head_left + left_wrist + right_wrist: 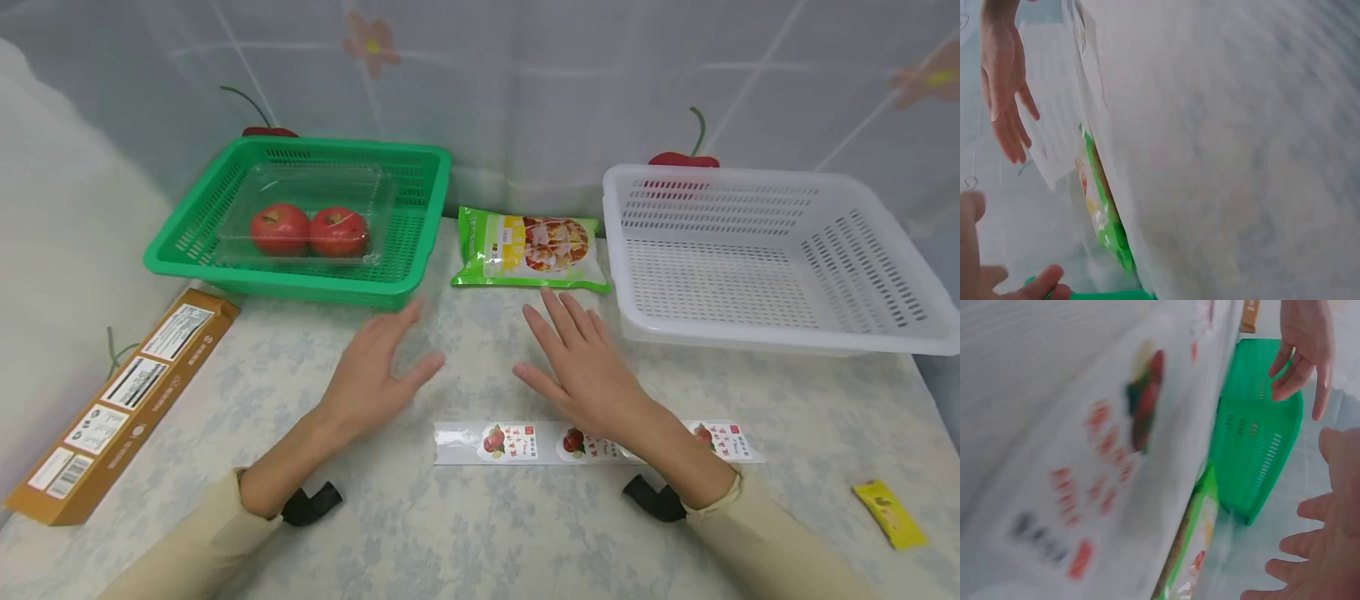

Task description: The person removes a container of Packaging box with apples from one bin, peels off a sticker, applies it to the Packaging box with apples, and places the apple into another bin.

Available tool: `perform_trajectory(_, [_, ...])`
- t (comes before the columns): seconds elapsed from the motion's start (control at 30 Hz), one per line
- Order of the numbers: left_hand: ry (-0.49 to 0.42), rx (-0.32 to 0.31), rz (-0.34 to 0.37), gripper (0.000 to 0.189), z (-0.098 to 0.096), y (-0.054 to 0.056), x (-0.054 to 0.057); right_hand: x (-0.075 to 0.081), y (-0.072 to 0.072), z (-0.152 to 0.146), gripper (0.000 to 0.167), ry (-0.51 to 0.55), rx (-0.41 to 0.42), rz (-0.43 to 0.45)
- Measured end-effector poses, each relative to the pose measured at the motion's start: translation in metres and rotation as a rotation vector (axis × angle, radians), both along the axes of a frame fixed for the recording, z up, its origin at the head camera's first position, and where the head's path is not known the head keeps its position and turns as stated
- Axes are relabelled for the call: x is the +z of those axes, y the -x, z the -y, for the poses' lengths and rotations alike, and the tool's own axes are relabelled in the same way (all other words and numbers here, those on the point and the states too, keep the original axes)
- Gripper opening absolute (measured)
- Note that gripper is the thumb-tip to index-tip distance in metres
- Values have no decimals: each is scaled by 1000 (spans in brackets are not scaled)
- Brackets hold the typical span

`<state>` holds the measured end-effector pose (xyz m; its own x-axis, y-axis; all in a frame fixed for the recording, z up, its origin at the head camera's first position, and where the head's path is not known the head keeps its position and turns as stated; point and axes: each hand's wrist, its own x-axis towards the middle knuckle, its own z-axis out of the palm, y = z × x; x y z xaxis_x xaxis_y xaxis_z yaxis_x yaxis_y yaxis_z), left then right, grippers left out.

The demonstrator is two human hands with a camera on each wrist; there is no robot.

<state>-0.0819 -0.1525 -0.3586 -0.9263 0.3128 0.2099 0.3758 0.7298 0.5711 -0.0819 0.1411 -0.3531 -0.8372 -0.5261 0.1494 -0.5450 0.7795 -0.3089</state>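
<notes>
Green food packet (536,252) lies on the patterned tablecloth (495,517) between a green basket (300,287) and a white basket (780,337), just beyond the right hand (583,360). We see that hand and the left hand (375,362) with fingers extended, gripping nothing. We judge this the stage before any grip; taking the packet would call for reaching forward and curling fingers round it.

the right forearm (671,454) hides part of the label strip (459,446); the left fingers (403,322) blur.
</notes>
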Motion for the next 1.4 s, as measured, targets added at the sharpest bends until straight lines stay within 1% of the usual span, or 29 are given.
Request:
perform_trajectory(0.07, [-170,74,1,69,7,3,1,5,4,8,71,90,-3,-5])
perform_trajectory(0.13, [-328,153,32,66,14,7,1,11,8,16,66,197,-8,-18])
perform_trajectory(0.17, [-398,189,54,65,17,10,1,13,10,20,63,250,-11,-20])
perform_trajectory(0.2, [-465,224,91,65,21,13,2,15,12,24,60,304,-15,-20])
perform_trajectory(0.27, [-558,298,167,66,28,18,3,20,15,33,55,403,-10,-27])
perform_trajectory(0.33, [-606,360,227,66,33,23,3,24,18,42,50,486,0,-25])
perform_trajectory(0.4, [-621,419,257,65,37,26,3,30,22,52,47,563,10,3])
perform_trajectory(0.47, [-632,459,246,61,38,30,3,36,27,63,44,636,19,59])
perform_trajectory(0.6, [-690,544,190,53,35,36,3,49,42,89,45,765,14,236])
perform_trajectory(0.67, [-719,577,185,51,34,38,3,55,51,103,47,805,-2,322])
perform_trajectory(0.7, [-728,596,195,51,34,39,4,58,56,110,48,819,-17,362])
perform_trajectory(0.77, [-751,615,237,56,35,40,7,63,67,126,49,853,-59,444])
perform_trajectory(0.83, [-773,631,282,64,39,40,10,68,81,145,50,880,-120,521])
perform_trajectory(0.93, [-810,642,313,77,46,40,13,73,101,171,55,911,-229,627])
perform_trajectory(1.0, [-830,643,299,83,48,40,13,74,113,184,61,918,-293,676])
perform_trajectory(1.07, [-850,640,279,86,49,40,12,74,122,193,67,915,-338,707])
perform_trajectory(1.13, [-873,632,262,87,50,40,10,75,129,200,74,884,-362,727])
perform_trajectory(1.27, [-904,636,230,85,50,40,9,72,139,213,86,795,-372,775])
perform_trajectory(1.33, [-916,638,208,85,49,42,9,70,142,219,91,791,-384,802])
perform_trajectory(1.4, [-914,641,188,84,48,44,8,67,145,223,93,824,-402,826])
